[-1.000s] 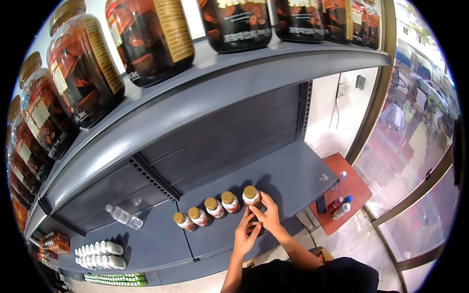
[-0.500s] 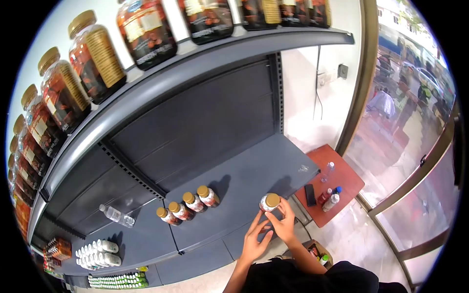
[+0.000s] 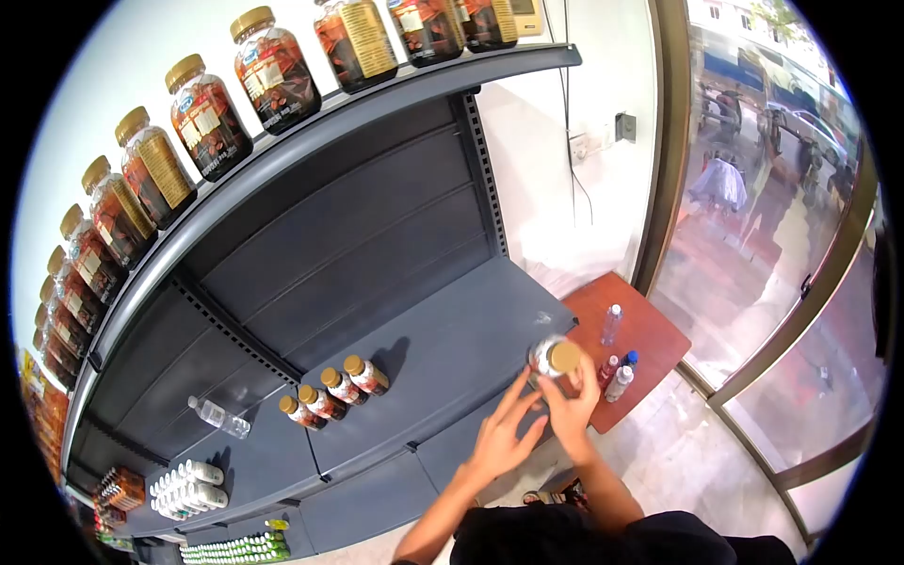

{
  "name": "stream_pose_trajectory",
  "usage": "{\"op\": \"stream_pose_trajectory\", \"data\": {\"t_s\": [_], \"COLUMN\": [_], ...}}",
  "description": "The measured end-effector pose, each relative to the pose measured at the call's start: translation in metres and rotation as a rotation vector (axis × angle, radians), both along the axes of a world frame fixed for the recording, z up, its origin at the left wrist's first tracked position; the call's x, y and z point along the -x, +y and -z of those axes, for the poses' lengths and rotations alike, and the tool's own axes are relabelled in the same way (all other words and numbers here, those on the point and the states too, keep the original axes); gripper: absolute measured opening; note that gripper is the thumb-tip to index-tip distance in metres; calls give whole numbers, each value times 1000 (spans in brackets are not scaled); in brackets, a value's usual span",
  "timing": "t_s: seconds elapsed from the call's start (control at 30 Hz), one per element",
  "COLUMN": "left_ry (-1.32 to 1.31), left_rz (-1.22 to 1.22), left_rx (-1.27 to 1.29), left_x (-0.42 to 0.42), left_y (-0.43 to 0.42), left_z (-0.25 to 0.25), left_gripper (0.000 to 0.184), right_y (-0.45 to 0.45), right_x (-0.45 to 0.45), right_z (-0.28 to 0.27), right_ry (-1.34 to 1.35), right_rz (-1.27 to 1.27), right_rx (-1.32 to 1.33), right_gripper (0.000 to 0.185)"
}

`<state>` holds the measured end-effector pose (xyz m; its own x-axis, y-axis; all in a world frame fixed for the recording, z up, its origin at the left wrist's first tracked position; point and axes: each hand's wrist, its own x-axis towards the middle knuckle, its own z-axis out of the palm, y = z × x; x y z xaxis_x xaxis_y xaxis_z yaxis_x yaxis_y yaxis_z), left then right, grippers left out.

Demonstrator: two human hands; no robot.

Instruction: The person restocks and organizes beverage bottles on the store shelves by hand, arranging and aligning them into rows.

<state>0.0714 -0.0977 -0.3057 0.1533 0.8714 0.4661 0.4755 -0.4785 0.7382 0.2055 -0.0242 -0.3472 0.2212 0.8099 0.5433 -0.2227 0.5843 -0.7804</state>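
Note:
A small plastic bottle with a gold cap [image 3: 564,356] is in my right hand [image 3: 574,407], its fingers closed round the side of the bottle, cap tilted toward me. It is slightly blurred. Just left of it, my left hand [image 3: 507,441] has its fingers stretched out and apart. Its fingertips come close to the bottle's lower side; whether they touch it I cannot tell. Both hands are in front of the grey shelf's [image 3: 471,320] right end. Farther left on that shelf, several similar gold-capped bottles [image 3: 322,402] stand in a row.
Large gold-capped bottles [image 3: 209,129] line the upper shelf [image 3: 377,95]. A clear bottle [image 3: 219,417] lies at left, beyond several white cans [image 3: 191,492]. Small bottles [image 3: 619,382] stand on a reddish-brown table [image 3: 650,325] at right, beside a glass door [image 3: 753,264].
My hands and the bottle have moved right and slightly up, from the shelf's front edge toward the reddish-brown table. The view has shifted, so the shelves appear farther left.

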Motion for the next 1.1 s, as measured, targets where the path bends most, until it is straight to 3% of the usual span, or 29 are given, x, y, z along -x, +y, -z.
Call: {"op": "stream_pose_trajectory", "data": {"t_s": [0.1,0.13,0.27,0.43,0.6,0.77,0.87,1.1], "left_ry": [202,229,436,662,850,961,965,922], "left_rz": [52,94,201,-27,-194,-268,-334,-330], "left_rx": [-239,-149,-413,-647,-736,-678,-630,-712], "left_x": [-2,-5,-17,-37,-40,-38,-37,-28], "left_y": [26,29,65,110,150,180,200,218], "left_z": [-48,-75,-161,-244,-305,-334,-348,-334], "left_gripper": [46,44,47,50,56,58,59,47], "right_y": [20,27,51,109,155,194,212,239], "right_x": [-17,-22,-44,-61,-60,-58,-53,-40], "right_z": [-55,-75,-181,-290,-365,-405,-420,-432], "right_ry": [29,1,63,70,-84,-252,-421,-553], "right_rz": [-13,51,45,-2,158,218,371,440], "right_rx": [-68,-132,-221,-499,-601,-520,-426,-298], "right_gripper": [62,66,63,57,50,48,59,68]}}
